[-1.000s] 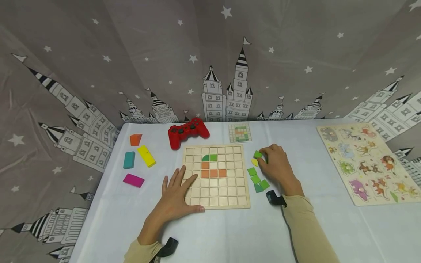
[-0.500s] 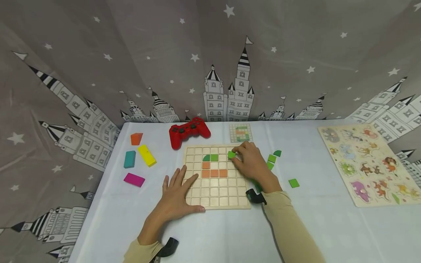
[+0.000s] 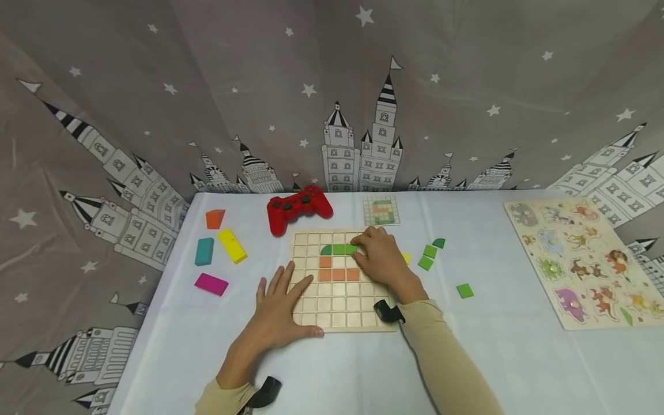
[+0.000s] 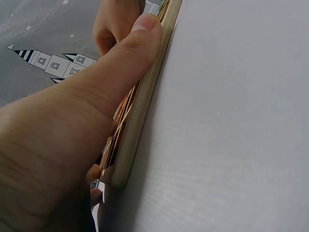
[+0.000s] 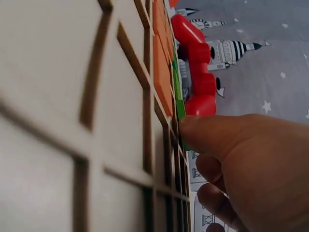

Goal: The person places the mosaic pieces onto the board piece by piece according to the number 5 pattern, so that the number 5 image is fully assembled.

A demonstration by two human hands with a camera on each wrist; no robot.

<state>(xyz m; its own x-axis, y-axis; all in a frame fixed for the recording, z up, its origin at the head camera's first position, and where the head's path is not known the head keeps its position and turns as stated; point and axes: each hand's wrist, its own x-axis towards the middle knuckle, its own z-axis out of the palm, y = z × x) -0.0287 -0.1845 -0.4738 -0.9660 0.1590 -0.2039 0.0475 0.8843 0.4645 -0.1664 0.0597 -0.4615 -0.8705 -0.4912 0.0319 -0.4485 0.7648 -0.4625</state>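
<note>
The right hand (image 3: pixel 377 257) had carried a green square tile (image 3: pixel 351 249) from the worktop (image 3: pixel 363 369) onto the wooden grid board (image 3: pixel 337 305), fingertips pinching it into the row beside two green pieces. The left hand (image 3: pixel 280 308) stayed flat, fingers relaxed, on the board. Only the left wrist view showed its thumb (image 4: pixel 130 53) bracing the board's edge.

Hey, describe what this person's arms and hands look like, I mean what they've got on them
Both hands are bare, the left hand and the right hand alike: no gloves, rings or nail colour show. Each arm wears a long beige sleeve, the left sleeve and the right sleeve, ending at the wrist. A small black device sits at each wrist, the left wrist device and the right wrist device.
</note>
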